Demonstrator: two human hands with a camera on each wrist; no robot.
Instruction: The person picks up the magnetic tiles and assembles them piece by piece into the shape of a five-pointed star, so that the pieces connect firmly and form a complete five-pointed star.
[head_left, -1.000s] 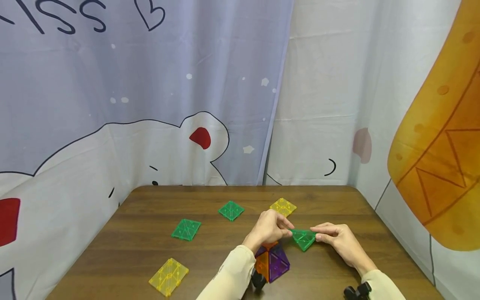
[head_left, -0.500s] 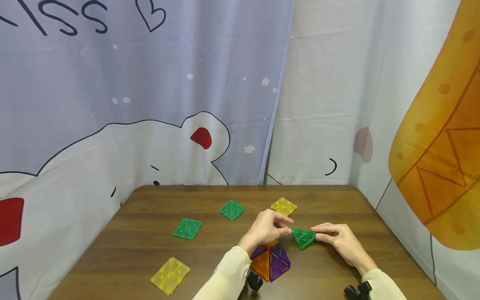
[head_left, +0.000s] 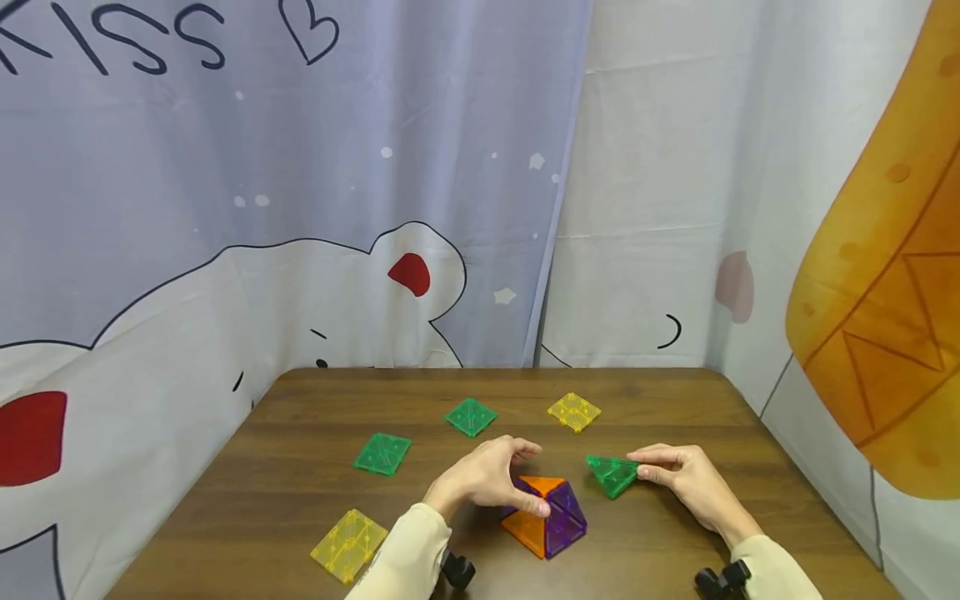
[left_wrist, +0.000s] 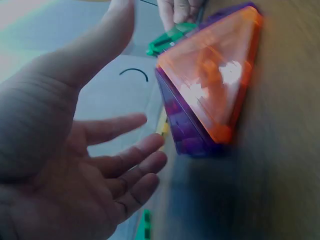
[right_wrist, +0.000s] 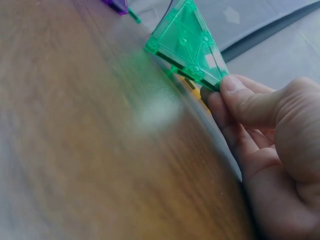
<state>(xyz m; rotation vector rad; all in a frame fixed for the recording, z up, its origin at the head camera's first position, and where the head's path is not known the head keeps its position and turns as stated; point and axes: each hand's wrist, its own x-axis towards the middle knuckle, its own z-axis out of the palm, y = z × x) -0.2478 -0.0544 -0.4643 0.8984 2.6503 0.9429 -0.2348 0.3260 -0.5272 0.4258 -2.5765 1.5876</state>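
My right hand (head_left: 686, 483) pinches a corner of a green magnetic tile (head_left: 613, 476) between thumb and fingers. In the right wrist view this green tile shows a triangular face tilted up over the table. My left hand (head_left: 491, 475) is spread beside a pyramid of orange and purple triangular magnetic tiles (head_left: 566, 521), its thumb overlapping the pyramid in the head view. In the left wrist view the fingers are apart and hold nothing, with the pyramid's orange face (left_wrist: 215, 70) standing close by. The pyramid's left side is partly hidden behind the left hand.
Two green tiles, one left (head_left: 383, 454) and one farther back (head_left: 471, 417), lie flat on the wooden table (head_left: 262, 500). A yellow tile (head_left: 574, 412) lies at the back and another yellow tile (head_left: 349, 546) at the front left. Curtains hang behind the table.
My left hand has let go of the green tile and moved left and down to the pyramid. The right hand still holds the green tile in nearly the same place.
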